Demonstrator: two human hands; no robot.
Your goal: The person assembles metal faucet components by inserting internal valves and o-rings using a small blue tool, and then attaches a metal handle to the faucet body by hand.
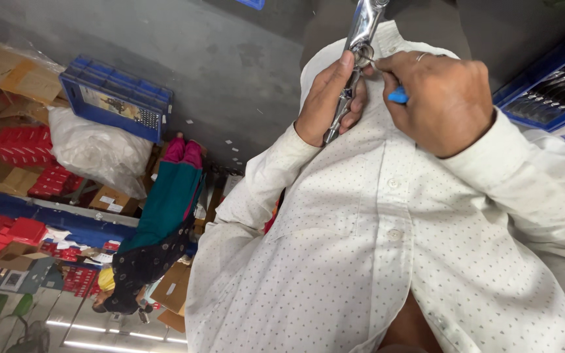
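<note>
Left hand [327,98]: closed around the lower part of a chrome tool [356,55], thumb pressed on its shaft.
Right hand [443,98]: fingers curled shut on a blue handle [398,96]; only a small tip of it shows beyond the fist, so its shape is hard to tell.
Chrome tool: held upright in front of the white dotted shirt [374,248]; its top is cut off by the upper edge.
Meeting point: fingertips of both hands crowd a small ring on the tool; the part there is too small to make out.
Blue crate [116,98]: well off to the left, above a white sack [96,150].
Red boxes [24,145]: stacked at far left, partly hidden.
Other person [155,235]: in teal, face out of clear view.
Blue tray [547,91]: at right edge, cut off.
</note>
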